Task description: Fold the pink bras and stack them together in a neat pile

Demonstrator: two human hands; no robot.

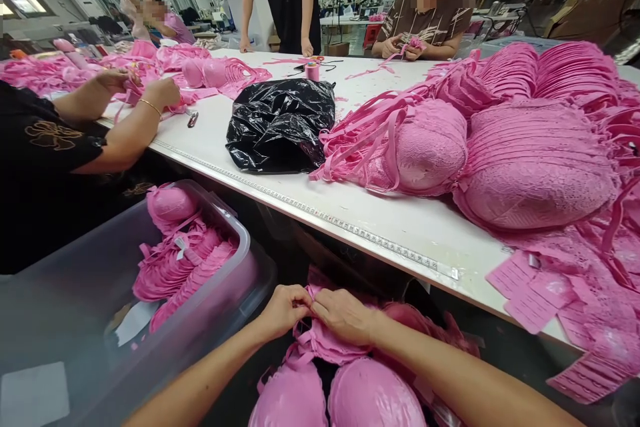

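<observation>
Low in front of me, below the table edge, my left hand (286, 310) and my right hand (345, 315) meet, fingertips almost touching. Both pinch a small part of a pink bra (333, 345); the exact bit between the fingers is hidden. My right palm rests over its fabric. Closer to me, a pair of smooth pink bra cups (377, 393) faces up; whether they belong to the same bra I cannot tell. Darker pink fabric (420, 327) lies beyond my right wrist.
A white table (360, 213) carries a measuring tape (320, 217), a black plastic bag (280, 123) and stacked pink bras (540, 160). At left stands a clear plastic bin (245, 240) with more bras (190, 260). A co-worker's hands (160, 93) work at left; other people stand or sit beyond.
</observation>
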